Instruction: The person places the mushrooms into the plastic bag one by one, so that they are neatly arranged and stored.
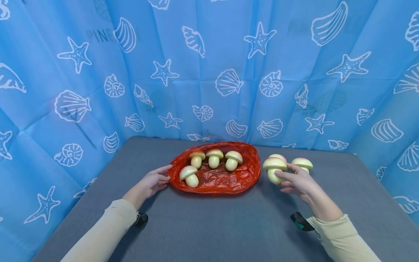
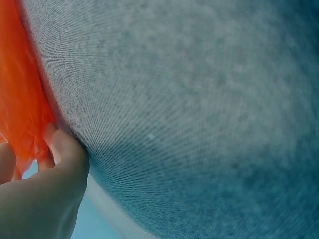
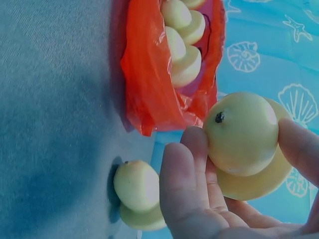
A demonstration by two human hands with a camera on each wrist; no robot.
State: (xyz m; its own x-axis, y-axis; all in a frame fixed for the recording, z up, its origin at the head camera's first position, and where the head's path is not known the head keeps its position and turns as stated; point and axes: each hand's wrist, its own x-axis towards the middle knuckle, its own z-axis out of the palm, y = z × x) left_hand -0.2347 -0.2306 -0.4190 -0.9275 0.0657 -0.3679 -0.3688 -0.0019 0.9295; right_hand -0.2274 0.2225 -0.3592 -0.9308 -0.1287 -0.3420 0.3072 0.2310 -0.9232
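A red plastic bag (image 1: 214,188) lies spread wide at its mouth on the table, with several pale toy mushrooms (image 1: 214,158) in it. At its left rim my left hand (image 1: 154,183) pinches the plastic; the left wrist view shows thumb and fingers on the orange-red film (image 2: 20,94). To the right of the bag, my right hand (image 1: 301,183) holds a cream mushroom (image 1: 274,170) by the stem between thumb and fingers. In the right wrist view the held mushroom (image 3: 241,134) turns its stem end, with a dark spot, toward the camera.
Behind the right hand stand a mushroom (image 1: 302,163) and another with a reddish cap (image 1: 278,157), partly hidden by the held one. Grey cloth covers the table (image 1: 216,233). A blue curtain with white shell prints (image 1: 209,65) hangs along the back and sides.
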